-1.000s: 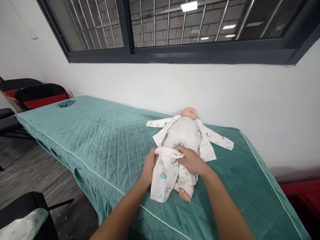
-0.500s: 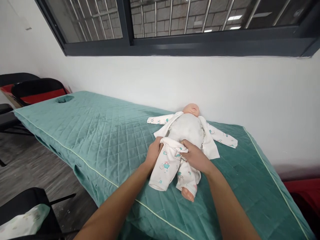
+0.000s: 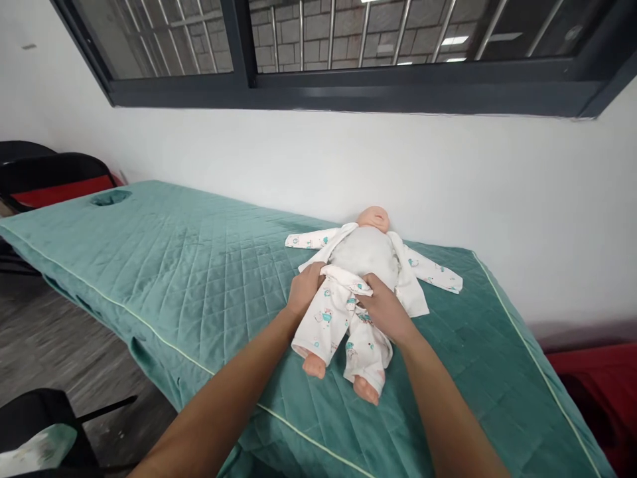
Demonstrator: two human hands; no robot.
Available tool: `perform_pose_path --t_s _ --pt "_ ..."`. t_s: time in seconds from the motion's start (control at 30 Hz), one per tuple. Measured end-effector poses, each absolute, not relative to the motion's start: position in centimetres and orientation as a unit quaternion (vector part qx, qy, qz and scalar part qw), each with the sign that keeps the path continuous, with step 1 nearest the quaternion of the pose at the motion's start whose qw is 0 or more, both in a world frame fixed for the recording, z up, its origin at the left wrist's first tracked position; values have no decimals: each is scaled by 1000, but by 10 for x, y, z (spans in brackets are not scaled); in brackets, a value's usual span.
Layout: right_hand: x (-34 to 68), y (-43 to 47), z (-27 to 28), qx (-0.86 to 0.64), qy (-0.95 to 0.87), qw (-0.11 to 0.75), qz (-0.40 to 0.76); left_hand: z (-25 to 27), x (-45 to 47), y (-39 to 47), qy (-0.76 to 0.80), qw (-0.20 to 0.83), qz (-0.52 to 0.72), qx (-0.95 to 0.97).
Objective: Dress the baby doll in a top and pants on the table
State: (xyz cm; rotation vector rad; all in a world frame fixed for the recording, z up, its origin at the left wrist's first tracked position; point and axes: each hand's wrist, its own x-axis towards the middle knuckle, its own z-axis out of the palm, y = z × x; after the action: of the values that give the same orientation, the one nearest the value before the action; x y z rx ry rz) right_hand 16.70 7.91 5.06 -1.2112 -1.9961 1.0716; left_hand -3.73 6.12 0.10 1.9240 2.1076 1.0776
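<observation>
1. White wall (image 3: 448, 172): rises along the far side, behind the bed.
2. Bed (image 3: 199, 265): stretches from far left to near right, under a green quilted cover with pale piping; has an oval hole (image 3: 112, 198) toward the far left end.
3. Window (image 3: 348, 93): sits high on the wall in a dark frame, with metal bars (image 3: 331, 33) beyond the glass.
4. Black chair (image 3: 40, 411) at near left: carries a white-and-green cloth (image 3: 47, 448), partly out of view.
5. Doll (image 3: 365, 252): lies face up on the right part of the bed, head close to the wall, legs toward the near edge.
6. Shirt (image 3: 411, 285): hangs open at the front around the pale torso, printed sleeves spread left and right.
7. Trousers (image 3: 326, 315): cover both legs, white with small teal and red prints, waistband (image 3: 343, 273) bunched at the lower belly.
8. Left hand (image 3: 306, 290): curls closed on the left side of the waistband, fingertips hidden.
9. Right hand (image 3: 385, 309): grips the right side of the waistband, thumb and fingers drawn together on the fabric.
10. Feet (image 3: 365, 390): poke out bare from both leg openings.
</observation>
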Motion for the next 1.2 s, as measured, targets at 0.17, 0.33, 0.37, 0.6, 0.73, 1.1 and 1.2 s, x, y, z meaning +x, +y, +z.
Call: perform_pose_path --t_s 0.17,0.33,0.37,0.6,0.73,1.1,1.2 --pt "164 75 54 -470 -741 294 379 -3 -38 65 684 10 350 639" --pt "164 70 54 -468 -729 339 367 -8 -40 63 645 46 415 640" --pt "166 68 55 -467 -721 353 370 -8 -40 63 641 58 430 633" --pt "181 70 69 -409 -695 359 471 -1 -38 56 619 154 532 558" --pt "178 82 81 -434 -702 345 447 2 -38 51 559 256 585 529" --pt "182 91 58 -419 -653 308 550 20 -53 36 393 489 577 523" --pt "186 89 63 -386 -685 256 563 22 -54 34 370 506 574 528"
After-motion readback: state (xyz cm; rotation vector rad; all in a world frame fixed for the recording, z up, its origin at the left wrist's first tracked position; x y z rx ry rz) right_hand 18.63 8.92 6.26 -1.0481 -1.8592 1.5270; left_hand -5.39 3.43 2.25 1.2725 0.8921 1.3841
